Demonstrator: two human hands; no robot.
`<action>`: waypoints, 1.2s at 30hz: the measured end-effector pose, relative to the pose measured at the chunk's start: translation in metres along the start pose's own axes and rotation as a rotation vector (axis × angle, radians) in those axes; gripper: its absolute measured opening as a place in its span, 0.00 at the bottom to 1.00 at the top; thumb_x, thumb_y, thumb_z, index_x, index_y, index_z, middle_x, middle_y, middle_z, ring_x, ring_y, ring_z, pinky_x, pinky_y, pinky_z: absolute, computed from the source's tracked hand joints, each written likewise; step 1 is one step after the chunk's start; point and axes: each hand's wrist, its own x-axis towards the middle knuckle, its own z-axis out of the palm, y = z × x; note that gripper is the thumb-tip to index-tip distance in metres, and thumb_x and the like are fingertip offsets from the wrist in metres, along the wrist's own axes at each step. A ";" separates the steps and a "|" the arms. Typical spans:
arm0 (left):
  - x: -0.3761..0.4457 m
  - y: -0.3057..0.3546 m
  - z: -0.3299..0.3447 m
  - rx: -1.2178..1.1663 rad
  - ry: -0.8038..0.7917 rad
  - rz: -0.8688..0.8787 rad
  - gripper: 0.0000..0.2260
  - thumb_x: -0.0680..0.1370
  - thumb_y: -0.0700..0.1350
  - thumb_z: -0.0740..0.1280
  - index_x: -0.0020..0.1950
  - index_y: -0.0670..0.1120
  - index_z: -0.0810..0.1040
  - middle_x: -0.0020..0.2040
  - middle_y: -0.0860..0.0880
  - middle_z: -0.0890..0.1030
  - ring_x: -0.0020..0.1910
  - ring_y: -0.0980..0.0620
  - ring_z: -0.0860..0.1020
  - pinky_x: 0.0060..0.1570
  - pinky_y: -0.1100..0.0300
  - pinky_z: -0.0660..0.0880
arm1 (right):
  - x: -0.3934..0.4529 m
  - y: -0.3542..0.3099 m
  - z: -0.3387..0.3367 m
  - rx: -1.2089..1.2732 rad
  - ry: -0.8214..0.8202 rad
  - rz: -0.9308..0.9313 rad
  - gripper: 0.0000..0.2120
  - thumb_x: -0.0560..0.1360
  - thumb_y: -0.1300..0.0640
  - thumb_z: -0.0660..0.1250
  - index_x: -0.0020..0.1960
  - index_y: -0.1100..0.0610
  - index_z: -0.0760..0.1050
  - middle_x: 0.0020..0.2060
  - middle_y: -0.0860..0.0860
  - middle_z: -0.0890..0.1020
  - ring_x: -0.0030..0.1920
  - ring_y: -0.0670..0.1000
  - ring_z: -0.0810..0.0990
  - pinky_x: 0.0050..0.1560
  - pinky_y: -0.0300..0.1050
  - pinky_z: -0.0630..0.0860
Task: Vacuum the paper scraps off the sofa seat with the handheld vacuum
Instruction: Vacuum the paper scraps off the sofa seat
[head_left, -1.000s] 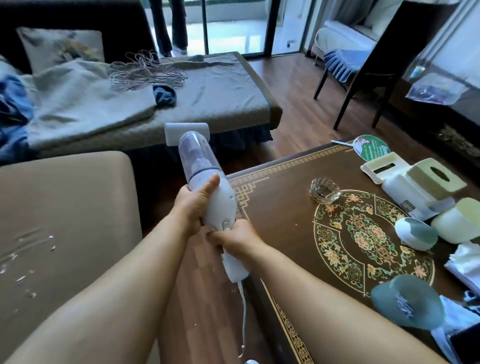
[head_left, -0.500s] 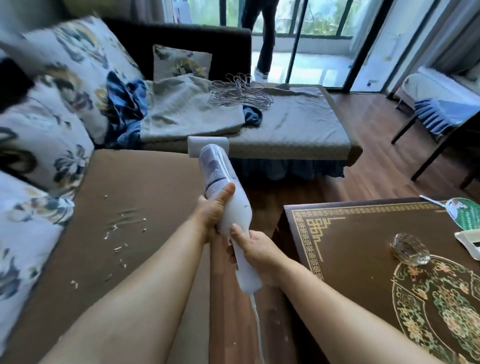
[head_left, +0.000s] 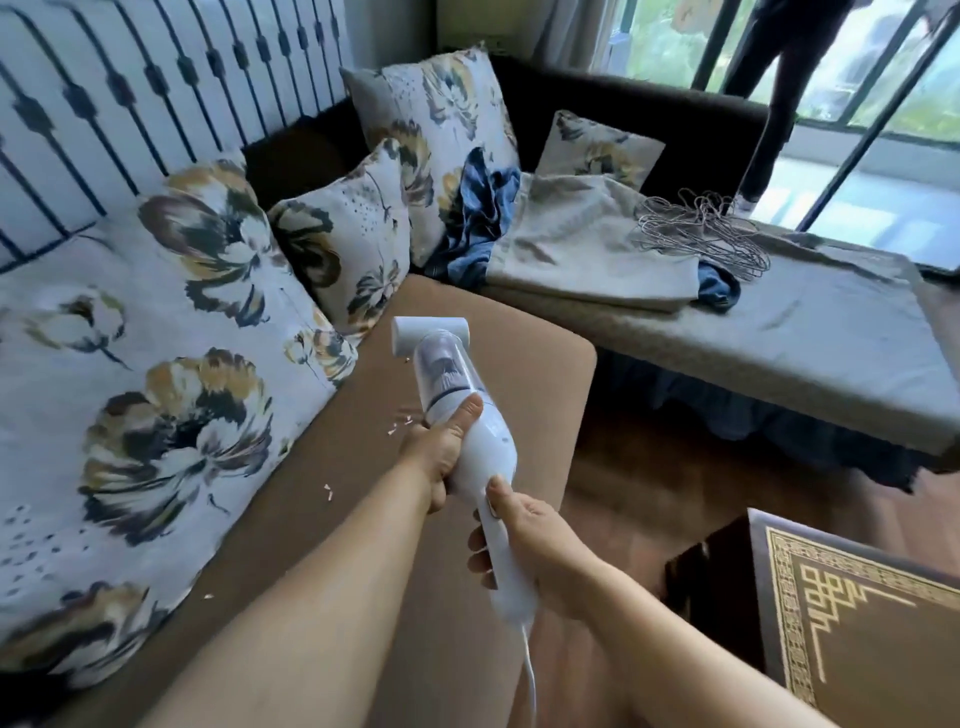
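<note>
Few paper scraps (head_left: 400, 425), tan sofa seat (head_left: 530, 374)

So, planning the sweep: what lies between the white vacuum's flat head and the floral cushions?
Head view: bare tan sofa seat, with one paper scrap beside the head.

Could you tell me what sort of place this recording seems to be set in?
Most likely a home living room. A brown sofa seat lined with floral cushions fills the left, a glass balcony door stands at the back, and an ornate coffee table sits on wooden flooring.
</note>
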 end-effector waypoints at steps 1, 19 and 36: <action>0.003 0.002 -0.006 -0.011 0.016 0.000 0.45 0.56 0.64 0.78 0.67 0.43 0.71 0.59 0.43 0.81 0.53 0.41 0.82 0.53 0.43 0.79 | 0.003 -0.001 0.006 -0.013 -0.007 -0.003 0.20 0.81 0.42 0.56 0.47 0.59 0.72 0.34 0.54 0.79 0.29 0.51 0.79 0.36 0.46 0.77; 0.130 0.053 -0.033 0.027 0.232 -0.012 0.36 0.67 0.64 0.73 0.68 0.45 0.71 0.62 0.44 0.79 0.55 0.41 0.80 0.55 0.43 0.78 | 0.144 -0.053 0.039 -0.096 -0.039 -0.018 0.19 0.80 0.45 0.55 0.40 0.58 0.71 0.29 0.54 0.76 0.24 0.50 0.73 0.28 0.41 0.70; 0.296 0.045 -0.027 -0.001 0.241 -0.206 0.39 0.69 0.65 0.71 0.71 0.43 0.66 0.63 0.43 0.78 0.57 0.43 0.80 0.59 0.48 0.77 | 0.292 -0.069 0.016 -0.058 -0.134 0.130 0.18 0.82 0.48 0.57 0.46 0.63 0.71 0.32 0.53 0.77 0.24 0.47 0.75 0.28 0.40 0.71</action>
